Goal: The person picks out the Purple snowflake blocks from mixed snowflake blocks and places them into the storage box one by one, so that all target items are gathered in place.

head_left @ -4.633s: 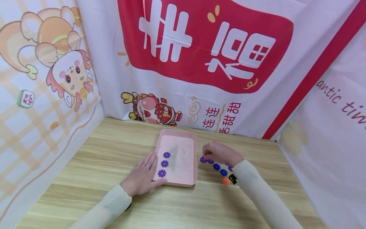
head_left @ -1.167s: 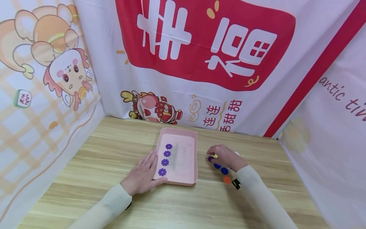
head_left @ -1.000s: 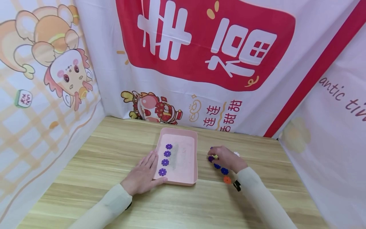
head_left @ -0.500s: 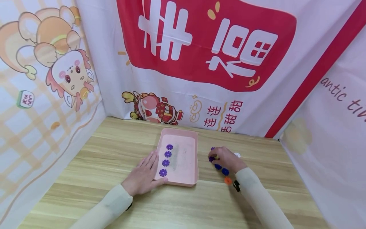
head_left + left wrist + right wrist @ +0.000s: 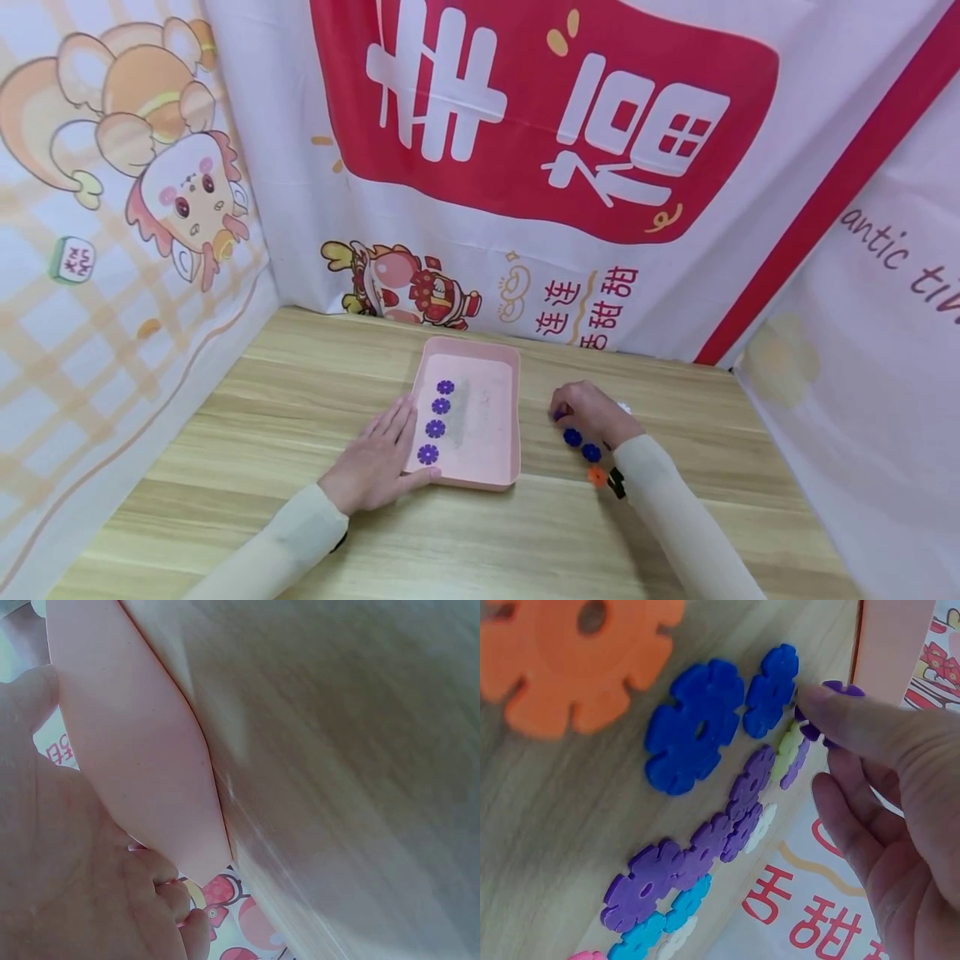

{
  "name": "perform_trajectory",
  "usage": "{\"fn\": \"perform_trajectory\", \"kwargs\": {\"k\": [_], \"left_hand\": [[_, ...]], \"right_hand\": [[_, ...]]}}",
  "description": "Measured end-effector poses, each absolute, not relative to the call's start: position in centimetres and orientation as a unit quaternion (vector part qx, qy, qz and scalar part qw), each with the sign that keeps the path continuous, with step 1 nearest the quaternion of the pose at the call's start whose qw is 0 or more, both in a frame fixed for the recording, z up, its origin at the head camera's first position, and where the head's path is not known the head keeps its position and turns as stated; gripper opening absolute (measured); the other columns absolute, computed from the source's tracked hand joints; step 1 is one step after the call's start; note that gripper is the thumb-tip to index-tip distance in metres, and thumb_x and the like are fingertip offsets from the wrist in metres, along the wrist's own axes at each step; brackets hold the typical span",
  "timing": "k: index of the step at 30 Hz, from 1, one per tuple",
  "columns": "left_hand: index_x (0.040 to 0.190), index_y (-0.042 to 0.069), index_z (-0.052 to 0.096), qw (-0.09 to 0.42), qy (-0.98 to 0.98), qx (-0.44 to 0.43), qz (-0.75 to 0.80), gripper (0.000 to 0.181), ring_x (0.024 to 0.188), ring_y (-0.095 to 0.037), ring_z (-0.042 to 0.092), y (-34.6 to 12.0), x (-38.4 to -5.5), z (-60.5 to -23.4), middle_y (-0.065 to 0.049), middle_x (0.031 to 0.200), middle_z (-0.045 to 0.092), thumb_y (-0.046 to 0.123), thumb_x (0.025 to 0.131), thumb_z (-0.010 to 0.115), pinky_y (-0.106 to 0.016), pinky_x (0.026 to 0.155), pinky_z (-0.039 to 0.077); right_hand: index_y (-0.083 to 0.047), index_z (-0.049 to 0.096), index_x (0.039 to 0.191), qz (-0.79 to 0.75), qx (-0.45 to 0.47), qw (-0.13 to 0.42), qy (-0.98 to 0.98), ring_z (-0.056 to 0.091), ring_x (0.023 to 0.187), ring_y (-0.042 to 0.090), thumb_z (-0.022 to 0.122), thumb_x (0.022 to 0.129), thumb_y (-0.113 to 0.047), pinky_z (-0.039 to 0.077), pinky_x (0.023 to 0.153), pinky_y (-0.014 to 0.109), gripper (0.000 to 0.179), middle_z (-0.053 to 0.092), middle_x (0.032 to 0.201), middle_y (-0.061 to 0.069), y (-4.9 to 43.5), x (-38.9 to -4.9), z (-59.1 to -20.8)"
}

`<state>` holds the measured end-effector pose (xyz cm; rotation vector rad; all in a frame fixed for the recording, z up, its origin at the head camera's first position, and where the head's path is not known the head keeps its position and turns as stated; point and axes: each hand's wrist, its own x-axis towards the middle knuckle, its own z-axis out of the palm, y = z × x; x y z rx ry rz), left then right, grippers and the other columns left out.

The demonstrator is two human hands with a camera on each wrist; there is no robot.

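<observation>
My left hand [image 5: 367, 458] lies with straight fingers along the left edge of the pink tray [image 5: 483, 421], its thumb at the near left corner. Inside the tray, several purple snowflake discs [image 5: 435, 428] form a row beside that edge. To the right of the tray, my right hand [image 5: 588, 412] pinches a purple snowflake disc [image 5: 810, 732] between thumb and fingers, partly hidden by the thumb. Close by on the table lie two blue discs [image 5: 697, 729] and an orange disc [image 5: 597, 476]. A yellow-green disc [image 5: 786, 751] shows just below the pinched one in the right wrist view.
More discs lie under and behind my right hand: purple discs [image 5: 641, 889], light blue discs [image 5: 637, 937], white discs [image 5: 761, 827] and a pink one [image 5: 589, 955]. Printed cloth [image 5: 420, 208] stands behind the wooden table [image 5: 465, 542] and along both sides.
The tray's row has gained one purple disc at its far end. My right hand has gone back to the loose discs and now pinches another purple one. My left hand stays on the tray.
</observation>
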<state>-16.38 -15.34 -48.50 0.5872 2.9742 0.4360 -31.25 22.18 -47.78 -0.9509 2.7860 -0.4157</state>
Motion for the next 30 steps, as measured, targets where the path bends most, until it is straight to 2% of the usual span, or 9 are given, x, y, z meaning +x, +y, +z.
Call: {"fn": "perform_trajectory", "kwargs": {"k": [7, 15, 22, 25, 30], "left_hand": [[0.164, -0.008, 0.021, 0.040, 0.969, 0.193, 0.146, 0.104, 0.164, -0.043, 0.014, -15.4, -16.3, -48.8, -0.026, 0.176, 0.010, 0.069, 0.102, 0.050, -0.058, 0.134, 0.020], [0.164, -0.008, 0.022, 0.037, 0.969, 0.191, 0.150, 0.103, 0.164, -0.043, 0.014, -15.5, -16.3, -48.6, -0.026, 0.176, 0.011, 0.069, 0.102, 0.051, -0.058, 0.134, 0.020], [0.164, -0.008, 0.022, 0.036, 0.970, 0.190, 0.150, 0.103, 0.164, -0.043, 0.014, -15.5, -16.3, -48.6, -0.026, 0.176, 0.011, 0.069, 0.102, 0.052, -0.058, 0.134, 0.020], [0.164, -0.008, 0.022, 0.035, 0.970, 0.190, 0.148, 0.103, 0.164, -0.043, 0.014, -15.5, -16.3, -48.6, -0.025, 0.176, 0.012, 0.069, 0.102, 0.052, -0.058, 0.134, 0.020], [0.164, -0.008, 0.022, 0.041, 0.970, 0.189, 0.151, 0.103, 0.165, -0.043, 0.014, -15.4, -16.3, -48.5, -0.025, 0.176, 0.011, 0.069, 0.102, 0.052, -0.058, 0.134, 0.019]], "right_hand": [[-0.016, 0.079, 0.097, -0.165, -0.316, 0.107, 0.928, 0.066, 0.083, 0.005, 0.081, 0.093, -0.010, 0.062, 0.077, 0.026, 0.008, 0.076, 0.092, -0.006, 22.2, -31.4, -47.5], [-0.008, 0.081, 0.101, -0.154, -0.357, 0.070, 0.919, 0.073, 0.088, 0.011, 0.078, 0.094, -0.004, 0.064, 0.081, 0.030, 0.008, 0.080, 0.095, 0.001, 21.5, -32.1, -45.4], [-0.007, 0.081, 0.110, -0.146, -0.360, 0.082, 0.918, 0.076, 0.095, 0.015, 0.073, 0.098, -0.003, 0.066, 0.088, 0.034, 0.015, 0.081, 0.104, 0.003, 20.0, -32.6, -43.2], [-0.009, 0.081, 0.110, -0.131, -0.372, 0.075, 0.916, 0.075, 0.091, 0.012, 0.072, 0.099, -0.004, 0.065, 0.085, 0.031, 0.016, 0.081, 0.104, 0.002, 19.1, -32.7, -42.5], [-0.013, 0.082, 0.106, -0.109, -0.377, 0.059, 0.918, 0.070, 0.079, 0.007, 0.071, 0.100, -0.004, 0.062, 0.074, 0.025, 0.016, 0.081, 0.096, 0.000, 17.3, -33.1, -41.3]]}}
